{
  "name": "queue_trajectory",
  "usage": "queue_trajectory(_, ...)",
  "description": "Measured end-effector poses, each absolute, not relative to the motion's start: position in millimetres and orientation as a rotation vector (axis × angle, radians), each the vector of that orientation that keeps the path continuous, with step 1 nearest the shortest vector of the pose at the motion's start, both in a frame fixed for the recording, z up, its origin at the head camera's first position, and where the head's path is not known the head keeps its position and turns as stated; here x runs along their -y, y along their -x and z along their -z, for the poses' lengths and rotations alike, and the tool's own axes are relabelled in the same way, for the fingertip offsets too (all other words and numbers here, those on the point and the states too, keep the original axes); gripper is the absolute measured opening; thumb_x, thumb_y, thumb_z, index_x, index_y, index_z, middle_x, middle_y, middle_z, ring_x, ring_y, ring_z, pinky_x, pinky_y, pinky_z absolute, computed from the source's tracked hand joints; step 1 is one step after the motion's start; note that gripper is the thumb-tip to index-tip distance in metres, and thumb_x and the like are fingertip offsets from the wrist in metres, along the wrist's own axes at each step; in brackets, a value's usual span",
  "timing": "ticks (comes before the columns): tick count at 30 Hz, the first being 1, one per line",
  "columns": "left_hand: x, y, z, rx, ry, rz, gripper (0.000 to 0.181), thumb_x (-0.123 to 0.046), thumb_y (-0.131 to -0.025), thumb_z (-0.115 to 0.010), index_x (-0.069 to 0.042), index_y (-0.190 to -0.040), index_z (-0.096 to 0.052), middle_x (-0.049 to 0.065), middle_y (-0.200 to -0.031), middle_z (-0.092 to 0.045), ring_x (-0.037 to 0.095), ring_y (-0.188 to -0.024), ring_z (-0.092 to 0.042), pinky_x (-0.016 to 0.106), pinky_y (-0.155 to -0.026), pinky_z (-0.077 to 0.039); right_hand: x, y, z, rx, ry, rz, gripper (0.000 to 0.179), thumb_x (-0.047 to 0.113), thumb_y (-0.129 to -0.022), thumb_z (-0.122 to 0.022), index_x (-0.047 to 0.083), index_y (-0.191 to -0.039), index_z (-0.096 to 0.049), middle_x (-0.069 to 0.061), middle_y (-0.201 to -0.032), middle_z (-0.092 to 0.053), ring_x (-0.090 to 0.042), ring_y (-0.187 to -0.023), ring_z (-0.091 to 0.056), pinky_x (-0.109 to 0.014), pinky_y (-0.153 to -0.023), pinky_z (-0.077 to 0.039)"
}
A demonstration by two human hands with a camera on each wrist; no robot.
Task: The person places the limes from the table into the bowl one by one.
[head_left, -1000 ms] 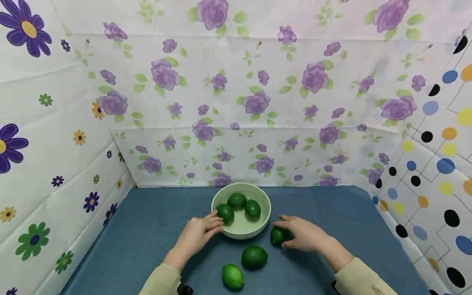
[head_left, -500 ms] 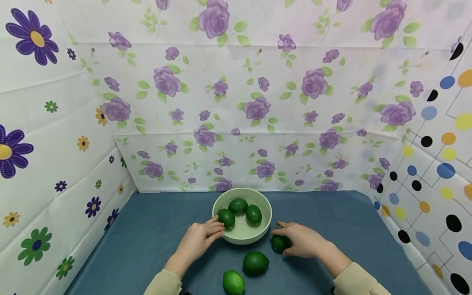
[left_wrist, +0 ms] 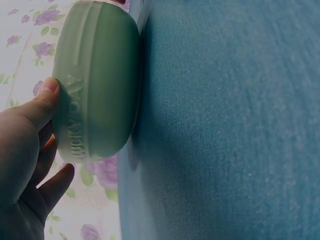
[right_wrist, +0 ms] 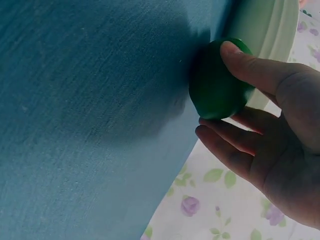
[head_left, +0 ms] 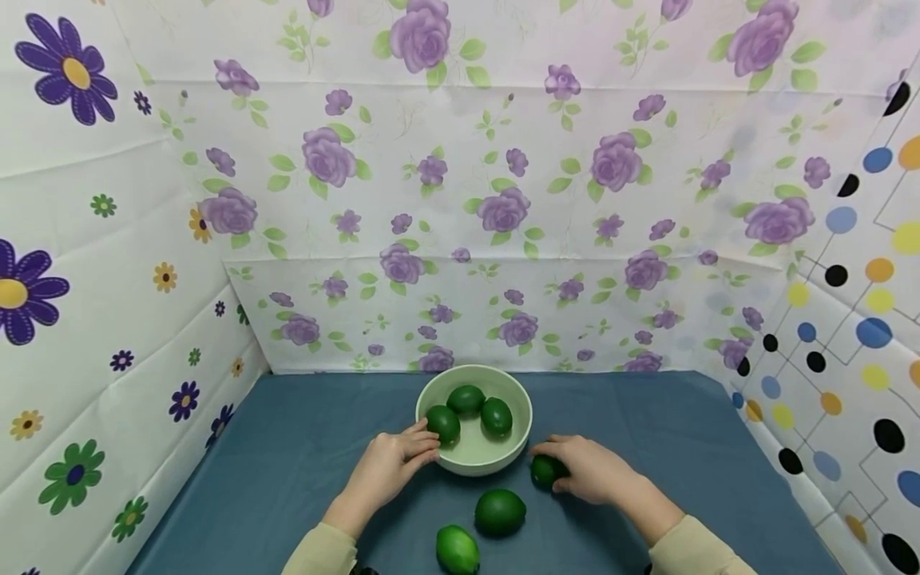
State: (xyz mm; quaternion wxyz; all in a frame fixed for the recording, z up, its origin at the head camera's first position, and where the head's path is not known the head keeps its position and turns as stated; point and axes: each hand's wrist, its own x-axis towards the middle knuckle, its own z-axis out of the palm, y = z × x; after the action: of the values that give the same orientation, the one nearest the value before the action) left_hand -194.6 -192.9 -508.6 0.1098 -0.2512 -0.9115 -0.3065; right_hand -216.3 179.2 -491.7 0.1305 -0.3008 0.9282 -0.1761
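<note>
A pale green bowl holds three dark green limes, including one lime at its left side. My left hand grips the bowl's left rim. In the left wrist view, the thumb lies against the bowl, which has raised lettering along its side. To the right of the bowl, my right hand holds another lime. The right wrist view shows the thumb on one side of that lime and fingers on the other, with the hand close to the bowl.
On the blue cloth in front of the bowl lie a dark green lime and a brighter green lime. A flowered sheet rises behind, with patterned sheets at both sides.
The right hand's fingers have closed in around the lime beside the bowl. The left hand stays at the bowl's rim. The head view has shifted slightly.
</note>
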Motion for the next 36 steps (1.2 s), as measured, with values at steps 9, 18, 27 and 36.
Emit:
queue_trajectory(9,193,195,509,2.679,0.737,0.906,0.03,-0.028,-0.097,-0.081,-0.015,-0.124,-0.084,-0.004,-0.126,-0.077,0.019,-0.138,-0.06,0.04,-0.103,-0.06,-183,217,494,-2.708,0.883,0.525,0.058,0.018,-0.088,-0.091,0.015,-0.143,-0.07,-0.019,-0.145,-0.064,-0.042,-0.132,-0.062,-0.063,-0.103,-0.055)
queue_trajectory(18,193,196,509,2.679,0.74,0.904,0.03,-0.028,-0.097,-0.081,-0.015,-0.124,-0.083,-0.004,-0.126,-0.077,0.02,-0.138,-0.06,0.041,-0.105,-0.059,-186,218,489,-2.711,0.841,0.555,0.057,0.022,-0.09,-0.089,0.012,-0.143,-0.07,-0.016,-0.143,-0.067,-0.041,-0.131,-0.062,-0.064,-0.104,-0.054)
queue_trajectory(27,193,194,509,2.685,0.741,0.907,0.03,-0.028,-0.097,-0.08,-0.016,-0.124,-0.084,-0.003,-0.125,-0.078,0.022,-0.137,-0.061,0.043,-0.104,-0.059,-195,219,479,-2.741,0.787,0.581,0.058,0.03,-0.096,-0.084,0.01,-0.147,-0.066,-0.008,-0.132,-0.072,-0.029,-0.109,-0.07,-0.049,-0.082,-0.059)
queue_trajectory(36,194,196,511,2.669,0.742,0.905,0.029,-0.029,-0.097,-0.081,-0.016,-0.123,-0.084,-0.004,-0.125,-0.078,0.019,-0.137,-0.061,0.04,-0.103,-0.06,-199,222,453,-2.778,0.679,0.661,0.06,0.042,-0.099,-0.079,0.016,-0.151,-0.062,0.005,-0.108,-0.072,-0.008,-0.079,-0.063,-0.038,-0.066,-0.051)
